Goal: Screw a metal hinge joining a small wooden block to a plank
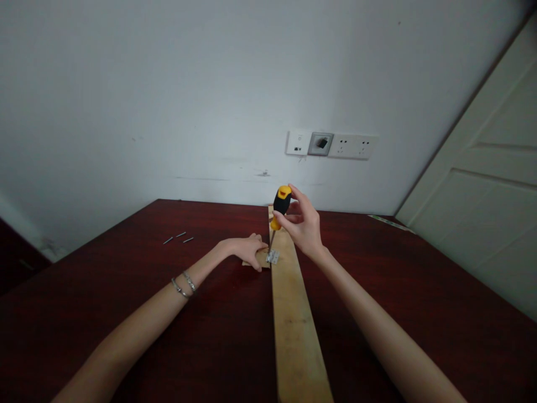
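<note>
A long pale wooden plank (296,319) lies on the dark red table (126,268), running away from me. A small metal hinge (272,257) sits at its left edge, bridging to a small wooden piece (260,258). My left hand (245,250) presses down on that small piece, fingers curled over it. My right hand (304,224) grips a yellow and black screwdriver (280,206) held upright, its tip down on the hinge.
Three loose screws (178,238) lie on the table to the far left. A wall socket strip (331,145) is on the white wall behind. A pale door (482,184) stands at the right. Bracelets circle my left wrist.
</note>
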The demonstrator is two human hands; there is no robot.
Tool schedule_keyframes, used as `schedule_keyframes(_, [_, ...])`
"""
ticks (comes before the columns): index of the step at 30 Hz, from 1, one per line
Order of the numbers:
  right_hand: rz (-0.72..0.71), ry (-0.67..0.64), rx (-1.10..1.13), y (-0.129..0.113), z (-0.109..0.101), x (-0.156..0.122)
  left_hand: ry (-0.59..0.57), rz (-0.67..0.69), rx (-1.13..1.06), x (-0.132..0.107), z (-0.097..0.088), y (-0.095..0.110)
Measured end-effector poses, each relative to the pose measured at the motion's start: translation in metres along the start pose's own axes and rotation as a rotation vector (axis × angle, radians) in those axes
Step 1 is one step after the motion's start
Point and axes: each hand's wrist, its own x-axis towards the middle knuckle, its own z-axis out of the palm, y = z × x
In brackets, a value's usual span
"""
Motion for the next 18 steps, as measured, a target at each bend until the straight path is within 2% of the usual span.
schedule_keyframes(14, [0.020, 0.057, 0.010, 0.0031, -0.0050, 0.0051, -0.036, -0.036, -0.012, -0.0017, -0.0011, 0.0014])
schedule_keyframes(18, [0.033, 0.076, 0.028, 0.0024, -0.0066, 0.0069, 0.002, -0.044, -0.054, -0.0026, -0.0004, -0.0026])
